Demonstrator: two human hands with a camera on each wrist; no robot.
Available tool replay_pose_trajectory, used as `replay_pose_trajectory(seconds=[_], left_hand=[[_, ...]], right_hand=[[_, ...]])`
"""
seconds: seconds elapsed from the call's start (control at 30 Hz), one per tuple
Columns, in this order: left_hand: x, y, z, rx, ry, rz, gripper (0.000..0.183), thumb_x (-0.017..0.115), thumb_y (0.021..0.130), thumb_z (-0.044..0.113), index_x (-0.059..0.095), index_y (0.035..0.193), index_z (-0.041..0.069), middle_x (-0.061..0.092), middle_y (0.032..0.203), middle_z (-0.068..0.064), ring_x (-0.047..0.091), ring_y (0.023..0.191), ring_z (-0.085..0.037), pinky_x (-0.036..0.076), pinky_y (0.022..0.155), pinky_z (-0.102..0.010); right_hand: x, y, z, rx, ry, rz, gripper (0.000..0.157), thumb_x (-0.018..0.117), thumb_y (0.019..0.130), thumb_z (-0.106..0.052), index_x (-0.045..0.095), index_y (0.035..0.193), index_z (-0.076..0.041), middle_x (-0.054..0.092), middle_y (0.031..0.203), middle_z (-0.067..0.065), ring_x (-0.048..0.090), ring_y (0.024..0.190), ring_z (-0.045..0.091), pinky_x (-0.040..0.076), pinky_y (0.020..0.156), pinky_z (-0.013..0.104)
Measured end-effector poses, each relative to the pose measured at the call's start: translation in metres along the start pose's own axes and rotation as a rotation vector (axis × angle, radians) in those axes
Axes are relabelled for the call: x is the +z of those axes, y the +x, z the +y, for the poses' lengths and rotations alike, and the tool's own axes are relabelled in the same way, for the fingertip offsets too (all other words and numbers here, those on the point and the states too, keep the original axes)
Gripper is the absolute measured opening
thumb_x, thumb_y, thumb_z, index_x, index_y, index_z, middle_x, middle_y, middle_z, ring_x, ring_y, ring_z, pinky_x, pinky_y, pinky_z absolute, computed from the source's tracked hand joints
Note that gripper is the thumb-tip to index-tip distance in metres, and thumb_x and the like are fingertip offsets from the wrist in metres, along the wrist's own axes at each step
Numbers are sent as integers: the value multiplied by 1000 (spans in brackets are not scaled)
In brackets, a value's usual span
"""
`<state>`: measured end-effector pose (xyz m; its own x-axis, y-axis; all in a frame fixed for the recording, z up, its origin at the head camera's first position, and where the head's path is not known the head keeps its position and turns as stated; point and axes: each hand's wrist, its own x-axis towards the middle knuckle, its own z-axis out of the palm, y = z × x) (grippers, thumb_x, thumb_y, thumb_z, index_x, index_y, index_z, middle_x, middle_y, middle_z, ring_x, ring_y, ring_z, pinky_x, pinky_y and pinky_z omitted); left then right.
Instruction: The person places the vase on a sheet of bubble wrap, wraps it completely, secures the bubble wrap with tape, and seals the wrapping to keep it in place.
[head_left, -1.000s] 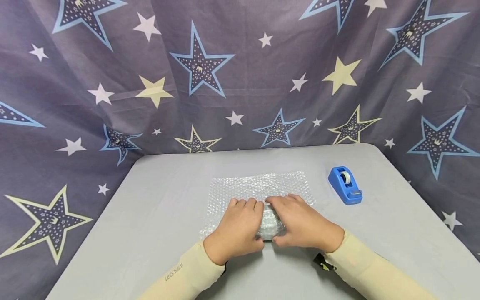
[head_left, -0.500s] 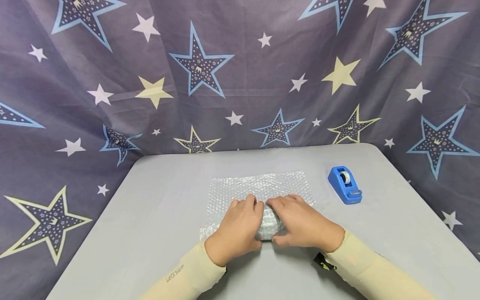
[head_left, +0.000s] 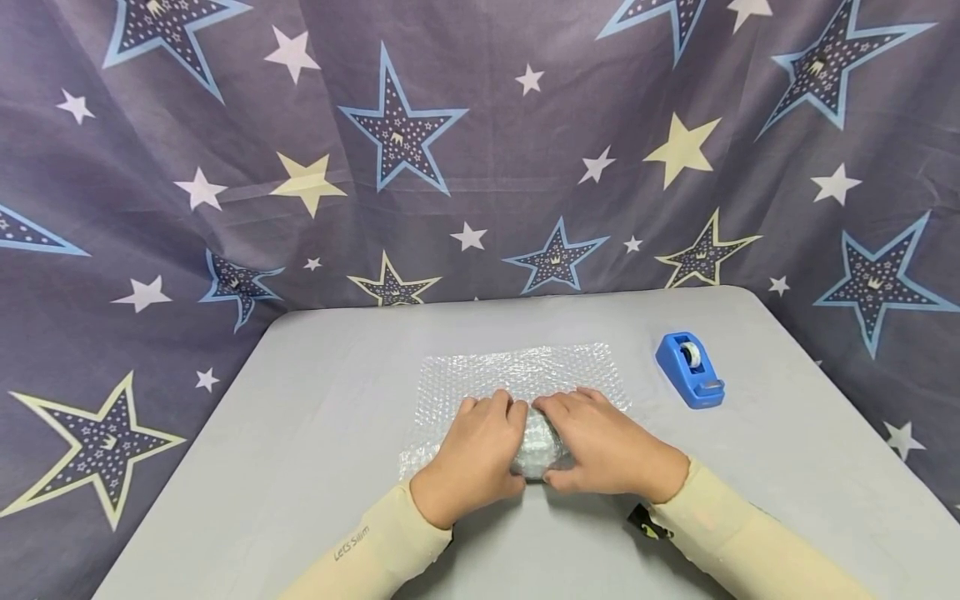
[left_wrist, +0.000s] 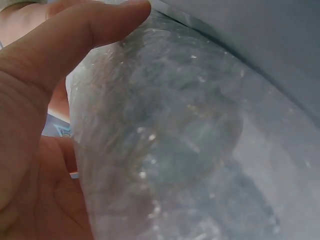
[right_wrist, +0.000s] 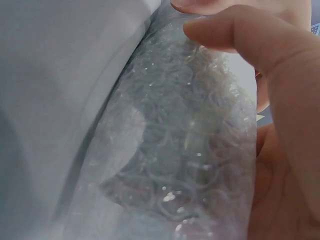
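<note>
A rolled bundle of bubble wrap (head_left: pixel 538 450) lies near the middle of the table, its far part spreading out as a flat sheet of bubble wrap (head_left: pixel 517 367). My left hand (head_left: pixel 474 454) grips the bundle from the left, fingers over the top and thumb on the near side. From the right, my right hand (head_left: pixel 611 446) holds it the same way. Up close in the left wrist view, the wrapped roll (left_wrist: pixel 170 135) looks cloudy, with a greenish-grey thing inside whose kind I cannot tell. The right wrist view shows the layered bubbles (right_wrist: pixel 170 135) beneath the thumb.
A blue tape dispenser (head_left: pixel 690 371) with a roll of clear tape stands on the grey table (head_left: pixel 337 400), to the right beyond my right hand. Behind the table hangs a dark curtain (head_left: pixel 495 183) patterned with stars.
One finger of my left hand has lifted a little and resettled farther forward on the bundle. My right hand, the wrap and the dispenser look unchanged.
</note>
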<state>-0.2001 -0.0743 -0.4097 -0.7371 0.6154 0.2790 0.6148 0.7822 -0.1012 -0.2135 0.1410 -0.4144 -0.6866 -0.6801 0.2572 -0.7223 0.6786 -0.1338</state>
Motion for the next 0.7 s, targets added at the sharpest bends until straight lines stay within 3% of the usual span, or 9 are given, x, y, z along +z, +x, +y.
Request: replay_pose_trajectory(seconds=[0.47, 0.7], left_hand=[[1, 1, -3, -20, -35, 34, 73, 91, 54, 35, 58, 114, 9, 58, 89, 2, 62, 76, -17, 35, 72, -34], [0, 1, -3, -14, -35, 25, 71, 91, 55, 36, 60, 112, 10, 58, 90, 2, 61, 76, -17, 34, 72, -34]], right_hand=[[2, 1, 1, -5, -31, 21, 87, 82, 72, -52, 55, 139, -4, 65, 127, 6, 63, 118, 26, 42, 108, 63], [0, 1, 2, -21, -73, 48, 91, 82, 71, -56, 57, 142, -4, 61, 134, 6, 59, 123, 25, 42, 109, 60]])
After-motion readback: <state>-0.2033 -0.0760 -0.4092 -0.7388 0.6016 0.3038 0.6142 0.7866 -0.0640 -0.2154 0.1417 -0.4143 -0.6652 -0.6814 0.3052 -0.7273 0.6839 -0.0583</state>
